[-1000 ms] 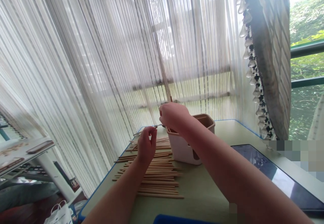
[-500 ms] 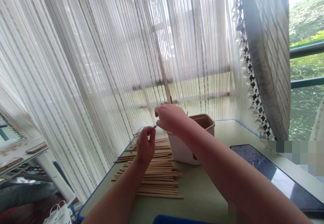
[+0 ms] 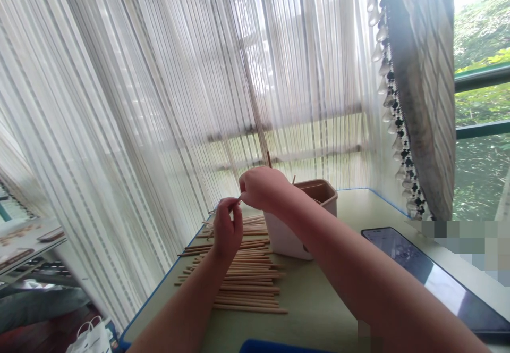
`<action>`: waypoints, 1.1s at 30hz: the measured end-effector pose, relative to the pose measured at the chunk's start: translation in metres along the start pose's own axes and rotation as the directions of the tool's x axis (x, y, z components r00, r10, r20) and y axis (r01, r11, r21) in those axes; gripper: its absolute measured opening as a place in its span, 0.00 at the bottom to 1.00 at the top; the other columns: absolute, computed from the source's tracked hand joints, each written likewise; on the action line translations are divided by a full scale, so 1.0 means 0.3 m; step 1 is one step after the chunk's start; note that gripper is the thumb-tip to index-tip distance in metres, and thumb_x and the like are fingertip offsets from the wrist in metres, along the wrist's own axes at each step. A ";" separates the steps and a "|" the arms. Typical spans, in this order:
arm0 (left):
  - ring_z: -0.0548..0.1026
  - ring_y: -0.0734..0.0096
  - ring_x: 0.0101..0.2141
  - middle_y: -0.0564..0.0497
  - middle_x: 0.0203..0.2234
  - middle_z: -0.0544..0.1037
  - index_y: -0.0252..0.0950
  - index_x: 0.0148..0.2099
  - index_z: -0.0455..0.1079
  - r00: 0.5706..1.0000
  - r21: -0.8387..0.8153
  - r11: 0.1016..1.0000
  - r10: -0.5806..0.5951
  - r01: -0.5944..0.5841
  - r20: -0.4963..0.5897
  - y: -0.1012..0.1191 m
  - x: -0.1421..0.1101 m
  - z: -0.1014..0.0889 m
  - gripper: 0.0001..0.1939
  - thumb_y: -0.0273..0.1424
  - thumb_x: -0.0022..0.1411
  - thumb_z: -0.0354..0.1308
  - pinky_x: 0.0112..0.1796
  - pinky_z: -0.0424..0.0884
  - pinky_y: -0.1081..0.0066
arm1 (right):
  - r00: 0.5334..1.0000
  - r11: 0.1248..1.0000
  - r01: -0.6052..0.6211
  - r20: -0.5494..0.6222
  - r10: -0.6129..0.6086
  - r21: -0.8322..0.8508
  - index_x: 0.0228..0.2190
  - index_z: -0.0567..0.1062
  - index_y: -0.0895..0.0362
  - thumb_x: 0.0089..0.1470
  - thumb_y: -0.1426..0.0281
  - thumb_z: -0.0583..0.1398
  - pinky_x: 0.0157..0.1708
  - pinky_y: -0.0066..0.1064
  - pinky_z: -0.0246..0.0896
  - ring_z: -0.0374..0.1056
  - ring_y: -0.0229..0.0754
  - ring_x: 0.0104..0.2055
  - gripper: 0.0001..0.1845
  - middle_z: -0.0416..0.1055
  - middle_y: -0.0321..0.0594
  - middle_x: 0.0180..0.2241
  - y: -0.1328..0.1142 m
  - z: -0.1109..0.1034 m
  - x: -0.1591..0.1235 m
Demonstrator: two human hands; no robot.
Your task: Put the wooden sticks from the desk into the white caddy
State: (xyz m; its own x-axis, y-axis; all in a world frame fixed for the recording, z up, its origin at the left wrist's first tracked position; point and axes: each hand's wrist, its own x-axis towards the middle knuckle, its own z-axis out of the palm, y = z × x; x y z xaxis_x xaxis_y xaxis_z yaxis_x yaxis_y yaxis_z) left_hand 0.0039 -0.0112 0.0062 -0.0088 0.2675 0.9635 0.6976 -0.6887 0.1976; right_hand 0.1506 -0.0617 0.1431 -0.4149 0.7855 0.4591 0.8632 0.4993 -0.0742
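My left hand (image 3: 228, 225) is closed, thumb and fingers pinching a thin wooden stick (image 3: 235, 204). At the stick's other end is my right hand (image 3: 263, 187), its fingers curled and closed on the tip, partly hidden from me. Below my left hand, many wooden sticks (image 3: 251, 291) lie side by side in a loose row across the table (image 3: 319, 305). Behind my right forearm stands a white bin with a brown rim (image 3: 333, 196). A dark brown stick (image 3: 269, 159) pokes up behind my right hand.
A phone (image 3: 430, 276) lies on the table to the right. A blue object (image 3: 279, 346) shows at the near edge. Sheer curtains (image 3: 167, 103) hang behind the table. At left are another table (image 3: 32, 241) and a white bag (image 3: 90, 337).
My right hand has shifted slightly left and down, its fingers now meeting the stick's end. The stick in my left hand is tilted a little more.
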 end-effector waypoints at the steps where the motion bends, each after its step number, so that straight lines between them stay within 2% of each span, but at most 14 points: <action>1: 0.69 0.72 0.34 0.49 0.33 0.69 0.34 0.43 0.60 1.000 0.010 1.000 0.014 -0.014 -0.005 0.003 0.002 0.000 0.08 0.27 0.60 0.48 0.35 0.67 0.70 | 1.000 1.000 0.004 -0.004 -0.004 -0.008 0.30 0.76 0.54 0.40 0.68 0.59 0.32 0.37 0.59 0.66 0.48 0.37 0.11 0.73 0.44 0.34 -0.002 -0.002 -0.002; 8: 0.69 0.73 0.33 0.48 0.33 0.69 0.34 0.43 0.60 0.997 0.055 0.996 0.076 -0.075 -0.023 0.015 0.011 0.000 0.08 0.26 0.60 0.49 0.33 0.68 0.72 | 0.999 1.000 0.027 -0.034 -0.027 -0.002 0.30 0.76 0.56 0.42 0.67 0.57 0.36 0.40 0.56 0.64 0.49 0.39 0.11 0.73 0.45 0.34 -0.011 -0.007 -0.002; 13: 0.69 0.74 0.32 0.49 0.32 0.69 0.35 0.43 0.60 0.999 0.045 0.998 0.046 -0.045 -0.004 0.006 0.008 0.001 0.08 0.27 0.59 0.50 0.34 0.68 0.72 | 0.999 1.000 0.029 -0.042 -0.030 -0.005 0.28 0.75 0.57 0.41 0.70 0.57 0.34 0.37 0.55 0.64 0.47 0.38 0.09 0.72 0.45 0.32 -0.011 -0.004 0.001; 17: 0.70 0.72 0.33 0.49 0.33 0.69 0.34 0.46 0.59 1.000 -0.005 1.000 -0.001 0.001 0.025 0.000 0.003 0.002 0.12 0.30 0.59 0.51 0.36 0.68 0.70 | 0.993 0.999 0.041 -0.113 -0.039 0.015 0.26 0.74 0.58 0.42 0.69 0.57 0.34 0.37 0.54 0.63 0.46 0.38 0.08 0.72 0.44 0.31 -0.014 0.002 0.003; 22: 0.70 0.71 0.35 0.47 0.35 0.69 0.34 0.47 0.58 1.000 -0.039 0.999 -0.001 0.002 0.024 0.002 0.002 0.002 0.14 0.30 0.59 0.50 0.37 0.68 0.68 | 0.984 0.998 0.050 -0.173 -0.045 0.026 0.25 0.74 0.57 0.43 0.67 0.57 0.34 0.36 0.52 0.63 0.44 0.36 0.08 0.71 0.42 0.31 -0.018 0.013 0.006; 26: 0.69 0.72 0.33 0.47 0.33 0.70 0.34 0.47 0.58 1.000 -0.010 1.000 0.006 -0.006 0.007 0.014 0.007 -0.005 0.14 0.31 0.59 0.49 0.35 0.68 0.70 | 0.989 0.999 0.032 -0.143 -0.028 0.023 0.26 0.74 0.58 0.44 0.67 0.56 0.35 0.36 0.53 0.64 0.43 0.35 0.09 0.71 0.43 0.30 -0.025 0.011 0.005; 29: 0.68 0.74 0.28 0.50 0.28 0.70 0.35 0.42 0.60 0.998 0.043 0.998 0.048 -0.050 0.040 0.035 0.010 -0.018 0.08 0.30 0.59 0.49 0.31 0.66 0.73 | 0.992 1.000 0.024 -0.128 -0.021 0.020 0.27 0.75 0.58 0.45 0.67 0.56 0.34 0.36 0.53 0.65 0.44 0.35 0.10 0.71 0.44 0.29 -0.032 0.014 0.007; 31: 0.67 0.74 0.26 0.52 0.24 0.69 0.35 0.36 0.62 0.990 0.086 0.990 0.101 -0.110 0.101 0.050 0.011 -0.027 0.03 0.28 0.58 0.49 0.29 0.64 0.74 | 0.991 0.999 0.029 -0.131 -0.025 0.027 0.28 0.75 0.57 0.45 0.66 0.55 0.33 0.36 0.53 0.65 0.44 0.34 0.11 0.71 0.44 0.28 -0.036 0.021 0.010; 33: 0.67 0.74 0.24 0.52 0.22 0.69 0.36 0.33 0.62 0.975 0.103 0.980 0.155 -0.173 0.158 0.061 0.008 -0.032 0.03 0.27 0.58 0.48 0.27 0.63 0.74 | 0.991 0.999 0.037 -0.129 -0.033 0.029 0.28 0.76 0.57 0.44 0.66 0.55 0.33 0.36 0.54 0.65 0.44 0.33 0.12 0.71 0.44 0.27 -0.040 0.029 0.012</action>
State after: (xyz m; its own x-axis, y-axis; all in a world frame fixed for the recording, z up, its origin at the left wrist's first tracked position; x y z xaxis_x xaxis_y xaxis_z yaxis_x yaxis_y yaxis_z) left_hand 0.0097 -0.0297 0.0139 0.2134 0.2606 0.9416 0.7586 -0.6515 0.0083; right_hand 0.1363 -0.0616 0.1381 -0.4025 0.7147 0.5720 0.8387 0.5384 -0.0825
